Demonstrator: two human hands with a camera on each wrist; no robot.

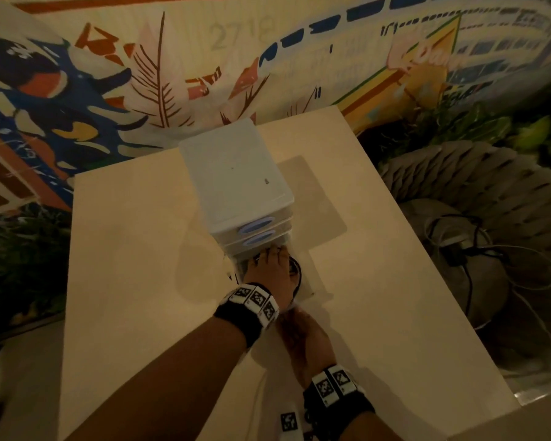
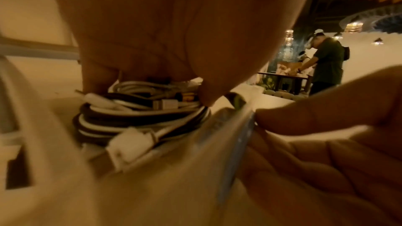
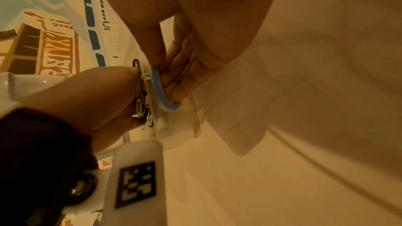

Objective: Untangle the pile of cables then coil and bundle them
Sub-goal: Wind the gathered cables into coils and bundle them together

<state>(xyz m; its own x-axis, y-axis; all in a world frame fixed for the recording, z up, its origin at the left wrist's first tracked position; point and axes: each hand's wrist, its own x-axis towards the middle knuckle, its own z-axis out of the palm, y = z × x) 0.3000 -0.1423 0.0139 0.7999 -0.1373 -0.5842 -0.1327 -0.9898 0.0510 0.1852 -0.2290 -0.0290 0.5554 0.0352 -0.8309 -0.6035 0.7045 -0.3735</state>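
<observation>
A small translucent plastic drawer unit [image 1: 236,183] is standing on a pale wooden table [image 1: 124,249], toward its far edge, with a painted mural wall [image 1: 109,74] rising behind. Its bottom pull-out drawer [image 2: 228,137] is sitting open toward the person, and a coiled bundle of black and white cables [image 2: 139,114] is lying inside it. The left hand [image 1: 269,272] is resting on top of that bundle, while the right hand [image 1: 306,342] is sitting just in front, at the drawer's front panel.
</observation>
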